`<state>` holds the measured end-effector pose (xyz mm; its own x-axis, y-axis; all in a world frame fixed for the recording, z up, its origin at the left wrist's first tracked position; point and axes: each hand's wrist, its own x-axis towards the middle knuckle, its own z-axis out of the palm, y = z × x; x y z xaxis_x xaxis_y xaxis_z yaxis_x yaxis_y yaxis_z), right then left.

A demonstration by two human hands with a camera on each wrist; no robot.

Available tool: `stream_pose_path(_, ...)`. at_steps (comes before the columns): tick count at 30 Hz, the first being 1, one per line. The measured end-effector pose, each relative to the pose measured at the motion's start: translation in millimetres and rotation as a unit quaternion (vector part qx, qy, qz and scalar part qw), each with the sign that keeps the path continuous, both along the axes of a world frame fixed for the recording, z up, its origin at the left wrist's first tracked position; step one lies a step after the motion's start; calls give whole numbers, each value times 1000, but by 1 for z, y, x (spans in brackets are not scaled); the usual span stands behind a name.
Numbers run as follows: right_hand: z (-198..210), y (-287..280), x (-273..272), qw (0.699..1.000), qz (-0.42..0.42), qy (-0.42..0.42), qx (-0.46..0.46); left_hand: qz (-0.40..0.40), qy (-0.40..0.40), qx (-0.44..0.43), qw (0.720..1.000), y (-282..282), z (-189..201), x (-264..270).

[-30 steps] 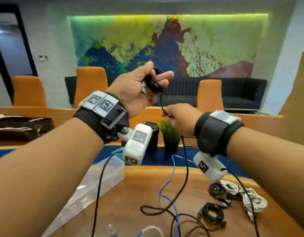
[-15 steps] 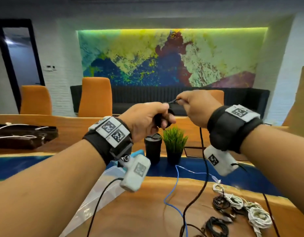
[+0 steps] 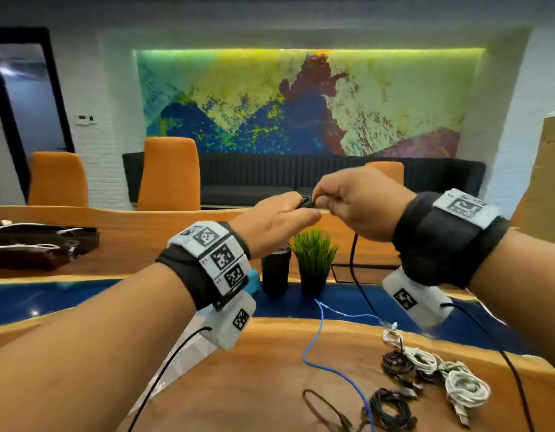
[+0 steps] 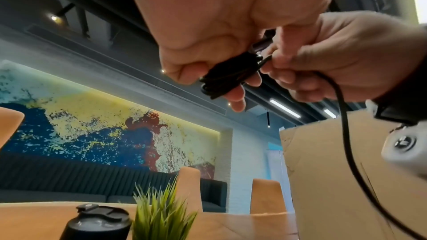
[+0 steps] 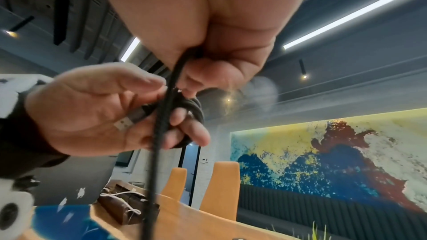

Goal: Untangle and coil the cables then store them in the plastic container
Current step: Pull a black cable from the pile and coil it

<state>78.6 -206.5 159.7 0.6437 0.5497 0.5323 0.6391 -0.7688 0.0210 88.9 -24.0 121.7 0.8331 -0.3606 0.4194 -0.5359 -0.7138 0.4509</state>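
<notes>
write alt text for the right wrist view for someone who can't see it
The left hand holds a small coil of black cable with its silver USB plug against the palm, while the right hand pinches the cable's loose strand just above it. Orange chairs and a colourful mural lie behind.

Orange chairs (image 3: 170,173), mural wall (image 3: 301,101)

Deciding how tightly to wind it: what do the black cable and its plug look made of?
Black cable: looks braided fabric, matte, with a faint woven texture; blur leaves that unsure. Plug: silvery bare-metal tip, shiny, on a dark grey sleeve, probably plastic or metal.
</notes>
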Motion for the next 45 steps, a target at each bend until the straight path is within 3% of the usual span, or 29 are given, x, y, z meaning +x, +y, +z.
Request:
stream_pose_path(2,0,-4,8,998,-14,-56,27,-4,8,20,1000,-2,7,-3)
stream_pose_path(5,-4,-16,24,989,-37,-65,125,-47,117,-137,983,2,10,-12)
stream_pose_path(8,-24,-23,37,971,-47,47,228,-118,235,-365,893,7,9,-17)
stream_pose_path(11,-51,-13,36,947,-31,185,261,-216,273,-491,799,11,18,-17)
stream_pose_path(13,-66,-5,31,937,-25,255,237,-240,261,-541,762,8,23,-14)
stream_pose_path(16,-71,0,24,935,-15,292,200,-210,216,-558,773,1,26,-9)
stream_pose_path(18,-63,-1,20,955,-19,255,150,-181,186,-555,791,1,25,-6)
stream_pose_path(20,-56,-8,21,967,-24,223,119,-165,186,-560,791,3,24,-6)
stream_pose_path(25,-51,-22,21,966,-31,233,109,-154,227,-588,761,4,20,-9)
stream_pose_path(28,-43,-15,16,927,21,234,291,-171,252,-604,737,3,23,-11)
stream_pose_path(30,-38,-11,16,906,26,196,375,-194,264,-630,704,3,24,-11)
stream_pose_path(32,-40,-8,18,937,7,159,312,-208,262,-655,678,3,26,-10)
stream_pose_path(34,-44,-2,17,972,-6,155,174,-203,256,-666,671,2,26,-11)
stream_pose_path(36,-44,1,11,981,-9,172,93,-191,244,-661,683,1,24,-12)
stream_pose_path(38,-41,4,0,986,2,166,34,-168,212,-637,722,-1,21,-14)
stream_pose_path(40,-37,6,-13,990,17,138,-39,-112,146,-563,806,-3,19,-16)
stream_pose_path(42,-29,5,-24,993,32,104,-54,-53,67,-421,903,-3,17,-16)
stream_pose_path(44,-16,0,-28,998,46,46,-6,-33,38,-274,960,-3,10,-16)
stream_pose_path(45,-10,-4,-27,998,51,11,25,-39,58,-237,969,-5,6,-18)
